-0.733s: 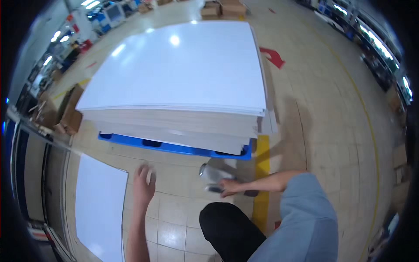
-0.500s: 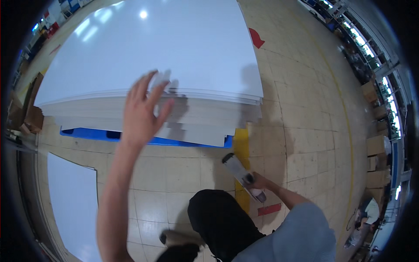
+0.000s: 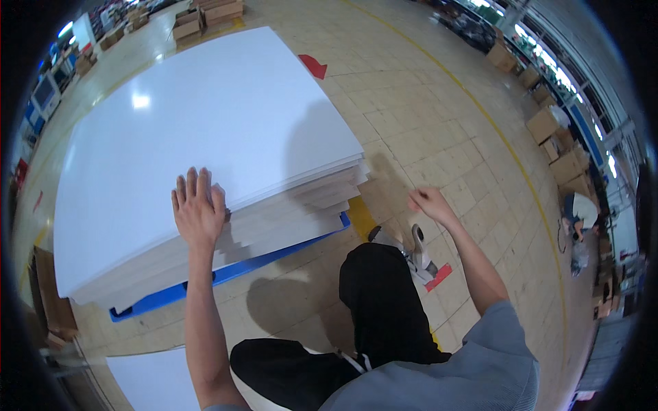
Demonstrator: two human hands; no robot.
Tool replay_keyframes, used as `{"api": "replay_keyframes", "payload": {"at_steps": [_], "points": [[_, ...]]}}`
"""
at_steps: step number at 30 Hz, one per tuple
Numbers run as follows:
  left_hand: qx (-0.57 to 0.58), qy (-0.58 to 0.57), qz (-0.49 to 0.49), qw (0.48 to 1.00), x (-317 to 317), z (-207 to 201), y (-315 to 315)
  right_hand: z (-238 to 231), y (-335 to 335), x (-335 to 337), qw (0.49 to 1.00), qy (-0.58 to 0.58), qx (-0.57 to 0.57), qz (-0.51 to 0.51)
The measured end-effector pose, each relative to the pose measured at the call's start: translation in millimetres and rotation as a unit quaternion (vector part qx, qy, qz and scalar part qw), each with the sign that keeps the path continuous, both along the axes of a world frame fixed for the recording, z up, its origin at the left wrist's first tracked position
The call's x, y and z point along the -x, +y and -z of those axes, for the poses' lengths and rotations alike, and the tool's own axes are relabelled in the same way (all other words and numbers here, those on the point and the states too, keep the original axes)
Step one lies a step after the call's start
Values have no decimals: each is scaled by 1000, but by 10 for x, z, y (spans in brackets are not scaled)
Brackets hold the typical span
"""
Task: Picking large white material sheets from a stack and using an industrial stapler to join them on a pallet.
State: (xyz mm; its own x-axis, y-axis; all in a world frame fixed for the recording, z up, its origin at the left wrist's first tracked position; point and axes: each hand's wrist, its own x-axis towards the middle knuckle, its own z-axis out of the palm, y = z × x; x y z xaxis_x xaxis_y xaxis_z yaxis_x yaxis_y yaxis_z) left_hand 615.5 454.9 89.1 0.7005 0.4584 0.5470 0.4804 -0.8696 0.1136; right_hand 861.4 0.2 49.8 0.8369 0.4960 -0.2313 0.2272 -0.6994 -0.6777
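Note:
A stack of large white boards [image 3: 205, 116] rests on a blue pallet [image 3: 274, 259] in front of me. Palm down near the close edge of the top board, my left hand [image 3: 197, 214] lies flat with its fingers stretched. Off the stack's right corner, my right hand [image 3: 432, 204] is raised over the floor, its fingers curled closed. Whatever it may hold is hidden. Below it, a pale object with a dark, rounded opening [image 3: 420, 250] is beside my shoe [image 3: 384, 236]; its kind is unclear.
Another white sheet [image 3: 151, 377] lies low at the left. Cardboard boxes [image 3: 209, 14] are at the far end, with more boxes [image 3: 569, 164] along the right wall. A person [image 3: 581, 211] bends there. Red floor marks [image 3: 439, 277] and a yellow line [image 3: 466, 89] show.
My left hand has come down flat onto the top board. My right hand has risen from beside my shoe. The view has turned, so the stack appears angled and farther left.

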Motion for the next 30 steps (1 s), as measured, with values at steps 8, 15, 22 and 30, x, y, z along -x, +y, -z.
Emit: {"api": "replay_keyframes", "payload": {"at_steps": [8, 15, 22, 30], "points": [[6, 27, -18, 999, 27, 6, 10, -480, 1452, -78, 975, 123, -184, -3], [15, 47, -28, 998, 107, -87, 97, -643, 1529, -68, 974, 82, -205, -43], [158, 58, 146, 975, -677, -522, -894, -531, 1446, -449, 935, 193, -296, -32], [179, 59, 222, 957, -1510, -572, -1454, -637, 1518, -521, 823, 393, -390, -128]]}}
